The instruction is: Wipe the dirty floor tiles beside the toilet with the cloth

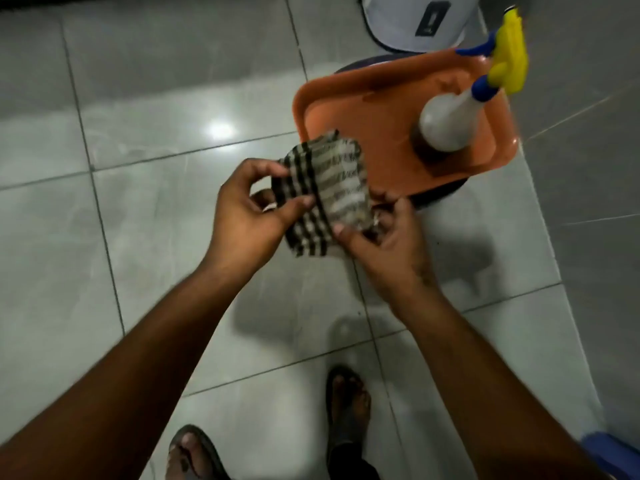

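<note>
From the head camera, a folded cloth with dark brown and pale checks (325,195) was held in the air above the glossy grey floor tiles (145,140), at about the middle of the view, just in front of the near rim of a rectangular orange plastic tray (349,109). The cloth's long axis ran from the lower left up toward the upper right, its far corner overlapping the tray's near edge and its near end pointing down toward the person's sandalled feet (348,407). The left hand (249,216) pinched the cloth's left edge, thumb lying on the upper face and the curled fingers tucked behind it. The right hand (388,237) gripped the lower right corner, thumb pressed on top and the other fingers bunched under the fabric; how those hidden fingers sat could not be told. On the tray stood a translucent white spray bottle with a blue collar and a yellow trigger head (450,123), leaning toward the upper right, well apart from the cloth. The tray rested on a dark round stand (440,195). A white rounded fixture (415,19) lay beyond the tray at the top edge.
</note>
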